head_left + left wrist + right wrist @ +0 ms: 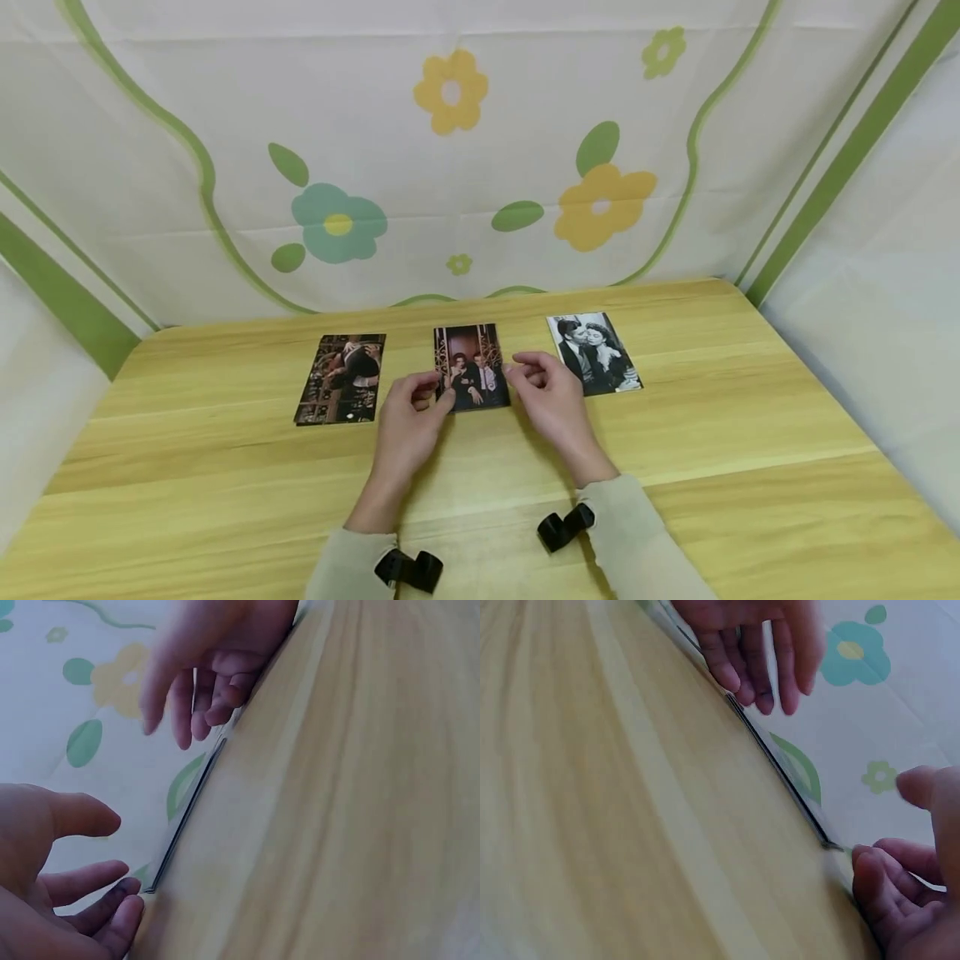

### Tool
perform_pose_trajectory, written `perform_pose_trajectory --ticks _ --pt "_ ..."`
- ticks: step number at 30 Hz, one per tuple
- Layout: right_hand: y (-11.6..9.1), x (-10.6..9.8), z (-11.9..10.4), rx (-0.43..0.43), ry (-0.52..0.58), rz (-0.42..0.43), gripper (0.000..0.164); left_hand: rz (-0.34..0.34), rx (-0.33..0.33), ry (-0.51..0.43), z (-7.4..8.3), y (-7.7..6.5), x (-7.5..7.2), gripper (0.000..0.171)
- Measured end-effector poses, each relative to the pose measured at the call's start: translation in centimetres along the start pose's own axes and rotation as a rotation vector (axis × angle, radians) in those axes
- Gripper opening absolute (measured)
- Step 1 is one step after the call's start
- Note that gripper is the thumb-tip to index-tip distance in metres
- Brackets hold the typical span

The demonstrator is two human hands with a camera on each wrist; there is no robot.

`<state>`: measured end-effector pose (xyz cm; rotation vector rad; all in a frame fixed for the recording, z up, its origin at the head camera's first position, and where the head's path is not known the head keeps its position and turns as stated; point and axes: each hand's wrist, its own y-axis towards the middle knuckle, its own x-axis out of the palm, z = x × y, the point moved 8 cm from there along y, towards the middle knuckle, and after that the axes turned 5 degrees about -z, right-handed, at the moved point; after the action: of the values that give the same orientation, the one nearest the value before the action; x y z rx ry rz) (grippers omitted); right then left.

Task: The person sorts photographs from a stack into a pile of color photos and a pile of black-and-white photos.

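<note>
A small stack of photo cards (472,362) lies flat on the table, the top one showing two seated people before an ornate grille. At its left edge is my left hand (408,421), fingers bent loosely and fingertips by the side of the stack. My right hand (553,404) sits at the opposite edge in a similar loose curve. From the left wrist, the stack (186,819) appears edge-on as a thin dark line between the hands. The right wrist view shows the right thumb raised, well apart from the fingers (870,877) near the stack's corner.
To the left lies another pile of photo cards (343,379) with a dark brownish picture. A black-and-white photo card (596,354) of a couple lies to the right, close to the right hand. Behind the wooden table (480,492) hangs a flowered cloth (465,175).
</note>
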<state>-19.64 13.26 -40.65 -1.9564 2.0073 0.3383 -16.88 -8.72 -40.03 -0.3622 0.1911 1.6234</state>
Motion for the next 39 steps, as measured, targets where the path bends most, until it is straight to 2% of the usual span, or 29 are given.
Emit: perform_pose_trajectory --ticks 3,7,12,15,19,30,39 --pt "0.2 -0.3 0.1 -0.020 -0.058 0.027 0.035 -0.022 -0.017 0.015 -0.3 0.3 0.4 0.043" --pt "0.3 -0.4 0.0 -0.026 -0.130 0.027 0.039 -0.056 -0.002 0.085 -0.3 0.7 0.9 0.053" --pt "0.4 0.4 -0.5 -0.055 -0.210 -0.026 0.050 -0.079 0.020 0.186 -0.1 0.7 1.0 0.063" --pt "0.4 1.1 -0.9 -0.078 -0.260 -0.057 0.054 -0.077 0.005 0.211 -0.3 0.6 0.8 0.066" --pt "0.3 1.4 -1.0 -0.084 -0.316 -0.057 0.055 -0.076 -0.015 0.209 -0.6 0.5 0.7 0.070" --pt "0.2 2.2 -1.1 -0.086 -0.331 -0.079 0.056 -0.059 -0.043 0.207 -0.8 0.3 0.5 0.070" --pt "-0.2 1.7 -0.9 -0.070 -0.360 -0.064 0.058 -0.069 -0.039 0.199 -0.9 0.4 1.2 0.070"
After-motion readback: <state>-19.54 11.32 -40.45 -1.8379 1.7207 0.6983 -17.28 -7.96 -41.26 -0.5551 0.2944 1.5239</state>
